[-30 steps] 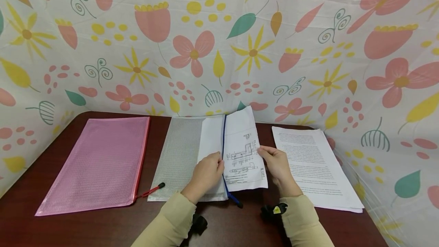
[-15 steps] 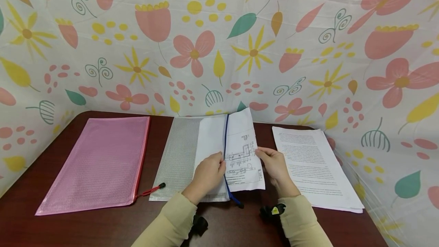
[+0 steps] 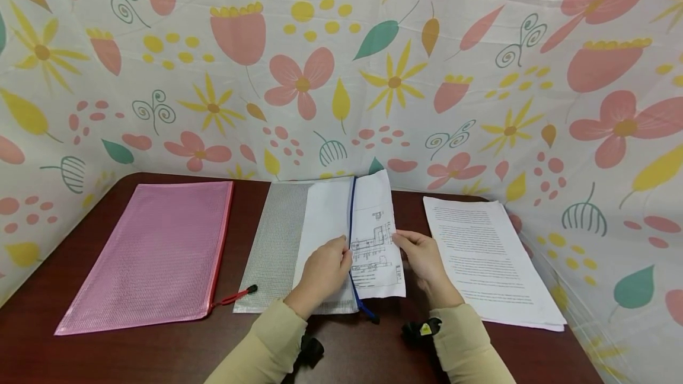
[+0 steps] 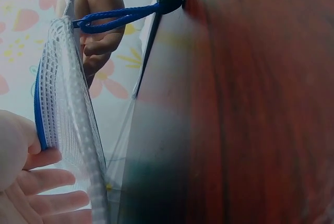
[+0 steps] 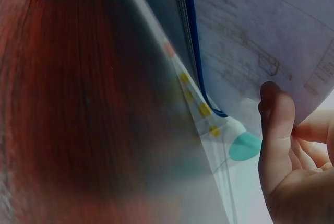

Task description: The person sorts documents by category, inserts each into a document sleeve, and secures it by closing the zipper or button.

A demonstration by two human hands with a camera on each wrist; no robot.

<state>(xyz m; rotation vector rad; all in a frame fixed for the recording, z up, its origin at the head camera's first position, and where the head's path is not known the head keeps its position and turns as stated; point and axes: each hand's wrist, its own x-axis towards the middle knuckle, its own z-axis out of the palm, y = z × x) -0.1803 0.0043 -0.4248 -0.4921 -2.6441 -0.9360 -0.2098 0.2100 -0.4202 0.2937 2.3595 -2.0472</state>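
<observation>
A clear mesh zipper pouch [image 3: 274, 236] with a blue zipper edge lies mid-table, its mouth facing right. My left hand [image 3: 325, 268] pinches that blue edge between thumb and index finger; in the left wrist view the other fingers lie along the mesh [image 4: 68, 88]. White paper [image 3: 370, 200] with line drawings sits partly inside the pouch, its right part sticking out past the zipper. My right hand [image 3: 427, 259] pinches the paper's right edge, thumb on the printed face in the right wrist view [image 5: 282, 125]. A blue zipper pull [image 3: 368, 312] hangs at the pouch's near corner.
A pink mesh zipper pouch [image 3: 155, 253] with a red pull [image 3: 235, 297] lies on the left of the dark wooden table [image 3: 160, 354]. To the right rests a stack of printed sheets [image 3: 485, 259]. A flower-patterned curtain [image 3: 341, 76] stands behind the table.
My right hand has moved left with the paper, so more of the paper lies inside the mesh pouch. My left hand keeps its hold on the zipper edge, almost still.
</observation>
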